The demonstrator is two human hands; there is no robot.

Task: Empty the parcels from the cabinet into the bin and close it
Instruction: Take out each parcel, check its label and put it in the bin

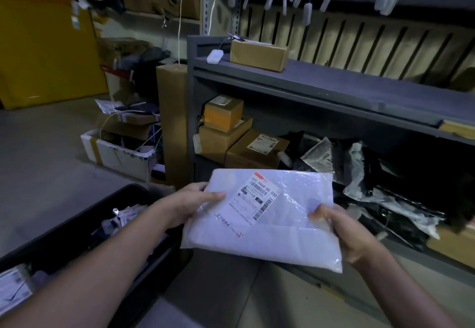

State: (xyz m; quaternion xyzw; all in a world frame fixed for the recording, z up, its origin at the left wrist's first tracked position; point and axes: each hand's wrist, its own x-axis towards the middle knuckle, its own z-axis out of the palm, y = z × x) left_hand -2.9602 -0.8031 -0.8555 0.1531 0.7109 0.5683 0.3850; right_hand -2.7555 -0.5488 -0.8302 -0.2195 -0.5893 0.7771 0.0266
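Cabinet (pixel 359 86) of grey metal fills the right side of the room, its front open. On its top sits one small cardboard box (pixel 258 54). The lower shelf carries three stacked brown boxes (pixel 223 135) at the left and a heap of grey and black mailing bags (pixel 365 171) to the right. A concrete floor (pixel 51 160) runs off to the left, where a yellow panel (pixel 43 45) leans against the wall. A tall cardboard carton (pixel 172 122) stands upright just beside the cabinet's left end, with a white foam box (pixel 115 153) of clutter next to it. At lower left lies the black bin (pixel 84 216), open, with several packets inside.

A white plastic parcel (pixel 270 225) is held in the air in front of the lower shelf, to the right of the bin, its printed label (pixel 259 199) facing up. Both forearms reach forward. The left hand (pixel 190 204) grips the parcel's left edge, thumb on top. The right hand (pixel 344 230) grips the right edge, thumb pressed on the plastic.
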